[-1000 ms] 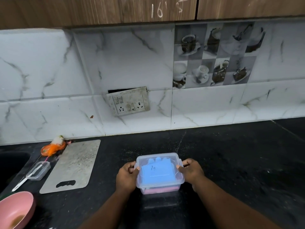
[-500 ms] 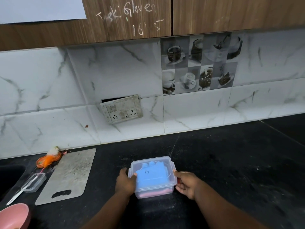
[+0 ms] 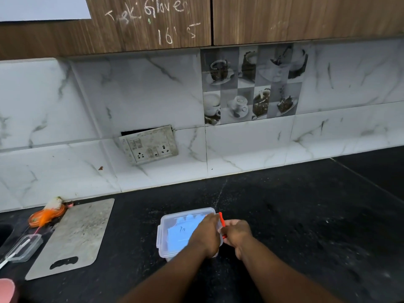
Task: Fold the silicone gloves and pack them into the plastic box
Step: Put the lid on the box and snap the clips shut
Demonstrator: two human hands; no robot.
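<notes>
The clear plastic box (image 3: 172, 224) stands on the black counter with its lid on. A folded blue silicone glove (image 3: 178, 236) shows through the lid. My left hand (image 3: 205, 236) lies on the right part of the lid and presses down on the box. My right hand (image 3: 237, 235) is beside the box's right side, fingers closed on a red latch (image 3: 221, 221) that sticks up at the lid's edge. The box's right wall is hidden by both hands.
A grey cutting board (image 3: 72, 237) lies to the left, with a small clear container (image 3: 24, 248) and an orange scrubber (image 3: 47, 215) beyond it. A pink bowl (image 3: 6, 289) sits at the bottom left. A tiled wall with a socket plate (image 3: 150, 145) backs the counter.
My left hand has moved from the box's left side onto the lid. My right hand has closed on the red latch at the right side. The view has tilted upward.
</notes>
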